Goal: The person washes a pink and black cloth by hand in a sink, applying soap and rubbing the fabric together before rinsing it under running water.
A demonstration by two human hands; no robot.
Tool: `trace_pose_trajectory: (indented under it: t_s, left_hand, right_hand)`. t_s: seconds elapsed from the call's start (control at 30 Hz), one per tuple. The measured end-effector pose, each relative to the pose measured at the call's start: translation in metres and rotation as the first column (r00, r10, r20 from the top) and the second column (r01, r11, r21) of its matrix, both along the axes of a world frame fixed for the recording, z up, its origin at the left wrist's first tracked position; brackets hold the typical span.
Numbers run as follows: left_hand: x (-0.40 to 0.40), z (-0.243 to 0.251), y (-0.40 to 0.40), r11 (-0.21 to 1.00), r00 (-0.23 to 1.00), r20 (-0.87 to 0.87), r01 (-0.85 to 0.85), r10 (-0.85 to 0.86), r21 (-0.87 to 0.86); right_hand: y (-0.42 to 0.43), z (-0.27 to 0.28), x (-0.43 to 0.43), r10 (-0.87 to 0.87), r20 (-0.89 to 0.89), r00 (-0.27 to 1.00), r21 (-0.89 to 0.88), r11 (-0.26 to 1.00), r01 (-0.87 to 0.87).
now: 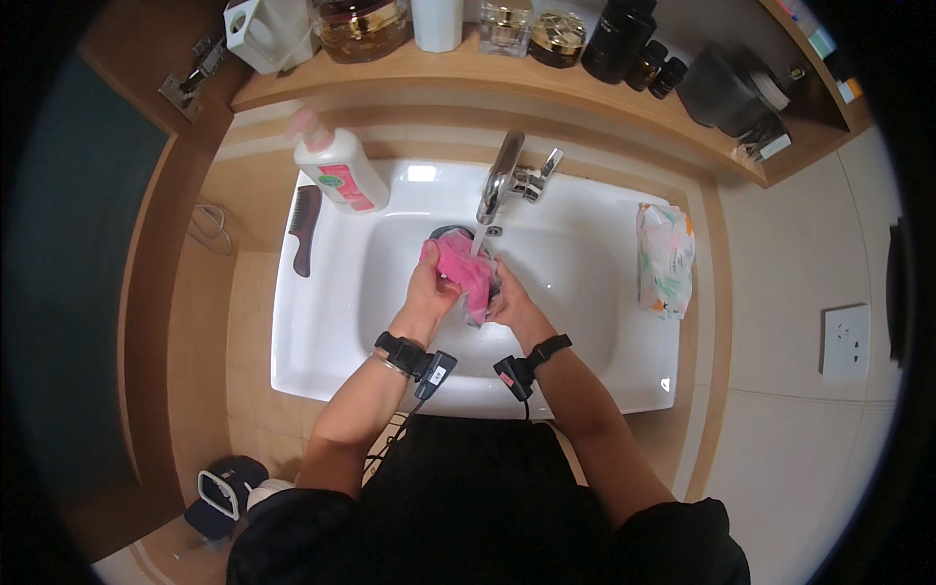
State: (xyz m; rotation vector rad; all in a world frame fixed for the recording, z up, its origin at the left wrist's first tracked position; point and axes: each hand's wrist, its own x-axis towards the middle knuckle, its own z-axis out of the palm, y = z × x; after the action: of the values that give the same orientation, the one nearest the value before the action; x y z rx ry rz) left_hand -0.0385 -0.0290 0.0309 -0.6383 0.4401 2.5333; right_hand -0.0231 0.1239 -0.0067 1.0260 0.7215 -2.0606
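Observation:
A pink and grey cloth (466, 268) is bunched up over the basin of the white sink (585, 292), under water running from the chrome faucet (500, 179). My left hand (430, 291) grips its left side, with the thumb on top. My right hand (512, 295) holds the grey part at its right edge; some of those fingers are hidden behind the cloth. A dark round thing shows partly behind the cloth, at the back of the basin. Both wrists wear black straps with small cabled devices.
On the sink's left rim stand a pump bottle (347, 172) and a comb (303, 230). A soft pack of wipes (665, 261) lies on the right rim. Above the faucet runs a wooden shelf (439, 77) with jars and bottles. A wall socket (845, 341) is at right.

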Motion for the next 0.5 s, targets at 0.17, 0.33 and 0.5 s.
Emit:
trace_pose_trajectory:
  t_s: [0.17,0.33,0.5]
  left_hand:
    - [-0.002,-0.016,-0.005,0.935,0.986,-0.157,-0.104,0.052,-0.34]
    - [0.004,-0.024,-0.002,0.898,1.0,-0.017,0.003,-0.012,-0.44]
    - [-0.007,-0.035,-0.011,0.972,0.977,0.052,0.211,-0.207,-0.103]
  right_hand:
    - [-0.028,0.012,0.004,-0.177,-0.331,0.927,-0.201,0.973,0.114]
    - [-0.02,-0.024,-0.015,0.389,-0.642,0.66,0.67,0.704,0.237]
    - [-0.042,0.026,0.006,0.577,-0.683,0.448,0.73,0.563,0.387]
